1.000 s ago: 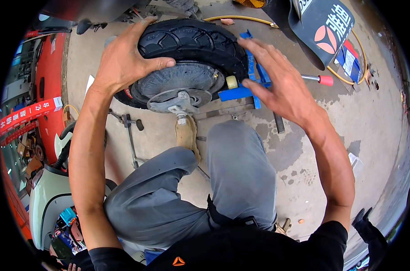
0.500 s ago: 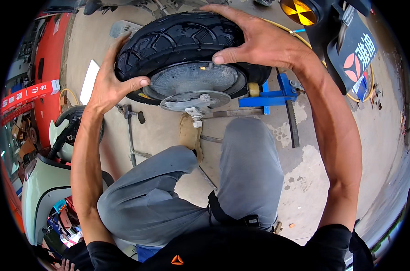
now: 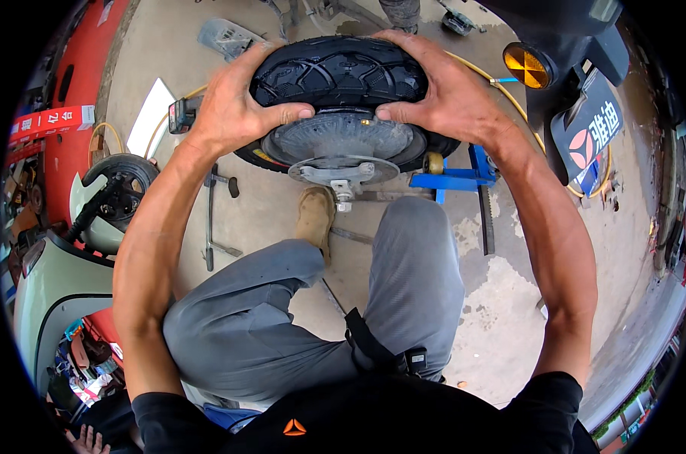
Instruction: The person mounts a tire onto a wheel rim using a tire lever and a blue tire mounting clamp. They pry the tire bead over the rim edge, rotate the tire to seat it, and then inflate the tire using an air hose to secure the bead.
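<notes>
From where I stand, both bare hands are on the wheel, so neither is nearer: the left hand (image 3: 233, 106) clasps the left shoulder of the thick black rubber tyre (image 3: 339, 72) and the right hand (image 3: 453, 98) clasps its right, the thumbs pressed on the near sidewall and the fingers reaching over the tread to the far side. The tyre lies straight out in front of the person, beyond the knees, its long side running left to right between the two hands and its flat face turned to the near side. It looks dark and slightly glossy, with deep curved grooves across the tread. Inside it sits a dull grey round metal hub (image 3: 343, 140), scuffed and ribbed, with a small brass valve (image 3: 367, 122) near its upper edge and a pale metal axle nut (image 3: 344, 203) pointing toward the person. At the right, a blue metal stand (image 3: 453, 180) carries a yellowish roller (image 3: 434, 163) close by the tyre; I cannot tell whether they touch. A tan boot (image 3: 314, 219) rests on the floor just near of the hub, and a grey metal T-shaped wrench (image 3: 211, 219) lies farther left.
</notes>
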Available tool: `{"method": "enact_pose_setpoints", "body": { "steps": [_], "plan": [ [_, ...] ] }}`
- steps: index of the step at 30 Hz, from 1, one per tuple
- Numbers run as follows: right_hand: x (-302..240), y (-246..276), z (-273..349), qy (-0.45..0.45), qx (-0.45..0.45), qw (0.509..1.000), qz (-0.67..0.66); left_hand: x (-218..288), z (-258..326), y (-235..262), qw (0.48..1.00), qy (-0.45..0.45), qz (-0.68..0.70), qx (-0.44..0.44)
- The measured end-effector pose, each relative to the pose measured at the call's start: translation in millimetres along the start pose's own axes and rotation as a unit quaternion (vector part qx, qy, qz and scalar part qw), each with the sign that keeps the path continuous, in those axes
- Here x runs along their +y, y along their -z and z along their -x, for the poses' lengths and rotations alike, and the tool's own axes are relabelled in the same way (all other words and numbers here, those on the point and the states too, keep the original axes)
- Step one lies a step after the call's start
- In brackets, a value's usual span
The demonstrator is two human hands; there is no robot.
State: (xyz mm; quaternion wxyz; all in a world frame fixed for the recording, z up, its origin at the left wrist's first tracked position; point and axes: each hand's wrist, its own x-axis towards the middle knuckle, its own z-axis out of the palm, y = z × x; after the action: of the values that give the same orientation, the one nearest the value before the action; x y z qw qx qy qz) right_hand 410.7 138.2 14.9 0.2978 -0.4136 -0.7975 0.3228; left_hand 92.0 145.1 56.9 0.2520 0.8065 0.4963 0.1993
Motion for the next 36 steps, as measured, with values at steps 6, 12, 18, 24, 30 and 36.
{"method": "enact_pose_setpoints", "body": {
  "steps": [6,12,18,24,30,36],
  "plan": [
    [-8.0,-2.0,0.9,-0.008,0.007,1.000,0.027,-4.6,8.3,-2.3,1.000,-0.008,-0.024,0.013],
    [-10.5,0.3,-2.7,-0.006,0.001,0.999,0.034,1.7,12.5,-0.3,0.999,0.031,0.005,-0.010],
    [-14.6,-1.0,-4.6,-0.021,-0.014,0.999,0.027,7.3,13.7,10.6,0.996,0.065,-0.016,-0.061],
    [-17.3,-6.7,-3.0,0.010,0.028,0.984,0.175,4.0,11.6,12.3,0.985,0.122,-0.102,-0.068],
    [-62.2,-24.0,-20.1,0.074,0.136,0.980,0.123,-8.6,17.6,14.7,0.988,0.120,-0.061,-0.078],
    [-70.2,-44.7,-52.4,-0.114,0.170,0.968,0.145,-77.3,38.0,47.7,0.980,0.144,0.117,-0.067]
  ]
}}
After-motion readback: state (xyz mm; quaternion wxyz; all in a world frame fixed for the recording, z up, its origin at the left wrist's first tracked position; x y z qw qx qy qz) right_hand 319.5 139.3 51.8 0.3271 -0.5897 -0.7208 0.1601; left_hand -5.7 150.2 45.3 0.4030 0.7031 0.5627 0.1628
